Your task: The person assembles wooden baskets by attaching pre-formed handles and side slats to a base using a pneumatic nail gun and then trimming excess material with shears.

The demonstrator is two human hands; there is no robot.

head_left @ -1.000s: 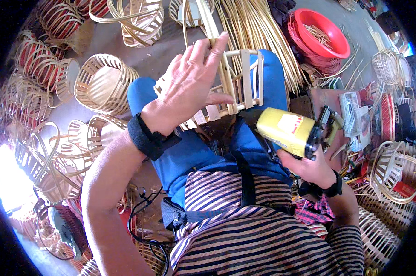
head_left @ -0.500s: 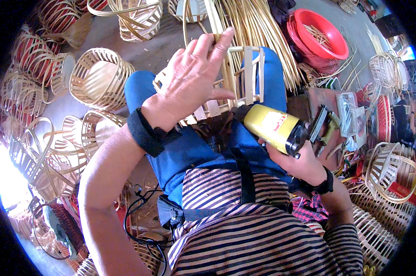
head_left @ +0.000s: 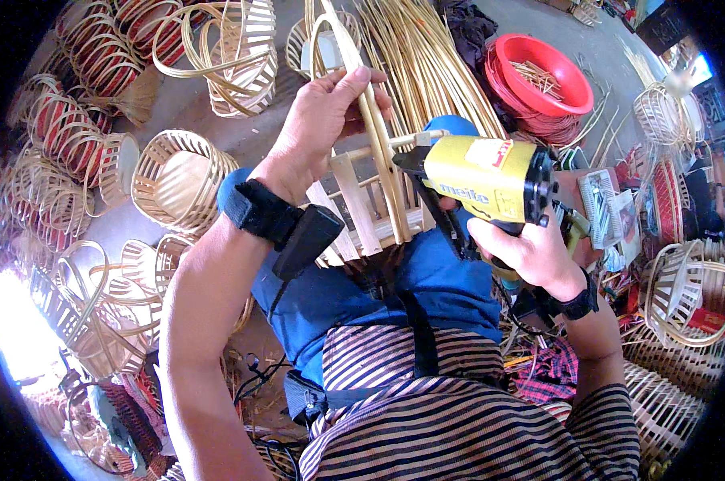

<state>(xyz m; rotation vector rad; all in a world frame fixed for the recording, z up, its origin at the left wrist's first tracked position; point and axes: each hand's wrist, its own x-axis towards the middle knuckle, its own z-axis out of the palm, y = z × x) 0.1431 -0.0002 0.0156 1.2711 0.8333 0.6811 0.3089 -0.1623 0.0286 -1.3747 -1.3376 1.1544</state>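
A basket of pale wooden slats (head_left: 366, 207) rests on my lap between my knees. Rising from its side is a long bamboo handle strip (head_left: 391, 186). My left hand (head_left: 321, 120) is closed around that strip above the basket rim, thumb on top, some fingers hidden behind it. In my right hand (head_left: 525, 250) is a yellow and black staple gun (head_left: 484, 178), gripped by its handle. Its black nose points left, beside the handle strip at the rim; whether the two touch I cannot tell.
A red basin (head_left: 567, 76) holding short sticks sits at the far right on coiled red strands. Long bamboo strips (head_left: 427, 56) lie ahead. Finished-looking baskets (head_left: 182, 180) crowd the left. At right are a box of staples (head_left: 601, 210) and another basket (head_left: 683, 293).
My left hand has gone from fingers extended over the basket to closed around the handle strip. My right hand has raised the staple gun, bringing its nose up to the rim.
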